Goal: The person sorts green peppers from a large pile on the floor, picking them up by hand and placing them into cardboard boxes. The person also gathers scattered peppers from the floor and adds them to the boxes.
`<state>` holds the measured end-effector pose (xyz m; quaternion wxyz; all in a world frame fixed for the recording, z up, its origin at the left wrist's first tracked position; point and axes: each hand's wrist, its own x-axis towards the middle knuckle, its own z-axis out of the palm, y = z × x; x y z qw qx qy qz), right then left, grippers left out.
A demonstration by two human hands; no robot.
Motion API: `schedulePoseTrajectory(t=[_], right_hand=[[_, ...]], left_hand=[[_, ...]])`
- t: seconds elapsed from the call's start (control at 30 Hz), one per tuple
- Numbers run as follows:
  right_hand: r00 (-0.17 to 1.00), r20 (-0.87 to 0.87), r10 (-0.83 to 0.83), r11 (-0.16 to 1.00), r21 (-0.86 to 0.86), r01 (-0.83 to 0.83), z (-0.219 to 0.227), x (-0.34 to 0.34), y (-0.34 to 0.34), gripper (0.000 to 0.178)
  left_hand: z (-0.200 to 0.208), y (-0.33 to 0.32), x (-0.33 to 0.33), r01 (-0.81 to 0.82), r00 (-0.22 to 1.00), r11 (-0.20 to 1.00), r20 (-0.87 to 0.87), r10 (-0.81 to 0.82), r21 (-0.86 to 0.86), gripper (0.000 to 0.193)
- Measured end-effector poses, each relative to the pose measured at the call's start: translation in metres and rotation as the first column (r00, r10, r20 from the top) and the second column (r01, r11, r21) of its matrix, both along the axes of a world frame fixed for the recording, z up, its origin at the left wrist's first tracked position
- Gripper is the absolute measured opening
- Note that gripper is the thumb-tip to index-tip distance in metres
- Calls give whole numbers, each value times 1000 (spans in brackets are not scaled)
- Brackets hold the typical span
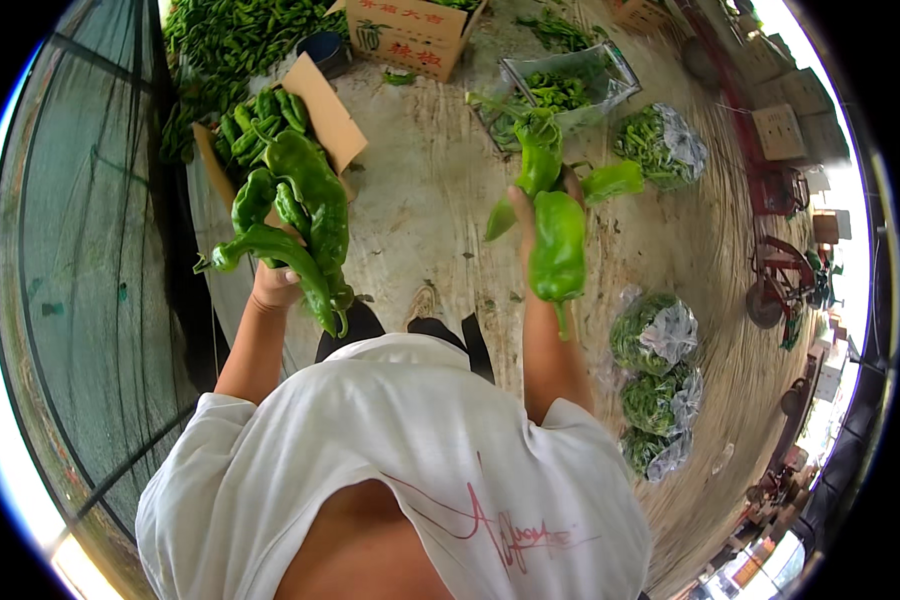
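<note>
From my feed, the left hand (275,285) is clamped on a bunch of green peppers (295,215) that mostly hide its fingers. The right hand (530,225) grips three more peppers (557,245); beyond it, a clear crate (615,75), contents blurry.

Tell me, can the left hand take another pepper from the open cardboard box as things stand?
Probably not: the left hand is already full of peppers, though the cardboard box lies open close beside it.
</note>
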<state>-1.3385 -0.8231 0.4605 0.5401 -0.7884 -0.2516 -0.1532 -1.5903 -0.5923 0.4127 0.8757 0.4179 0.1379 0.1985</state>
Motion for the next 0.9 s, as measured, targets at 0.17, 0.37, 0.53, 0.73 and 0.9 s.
schedulePoseTrajectory(t=[0.17, 0.37, 0.53, 0.73, 0.9], right_hand=[[985, -28, -169, 984, 49, 170, -13, 56, -4, 62], [972, 31, -231, 973, 6, 231, -35, 119, 15, 63], [959, 105, -264, 940, -194, 280, -26, 184, 52, 63], [961, -124, -246, 963, 83, 257, -72, 294, 63, 58], [841, -534, -86, 973, 138, 187, -106, 425, 69, 55]], left_hand=[[-1, 30, 61, 39, 999, 999, 16, -39, 30, 53], [-19, 85, 119, 56, 995, 998, -79, -54, 23, 59], [-37, 148, 181, 84, 996, 996, -37, -83, 15, 55], [-27, 202, 268, 121, 990, 992, -76, -119, 26, 57], [-21, 204, 316, 65, 993, 994, -109, -55, 87, 55]])
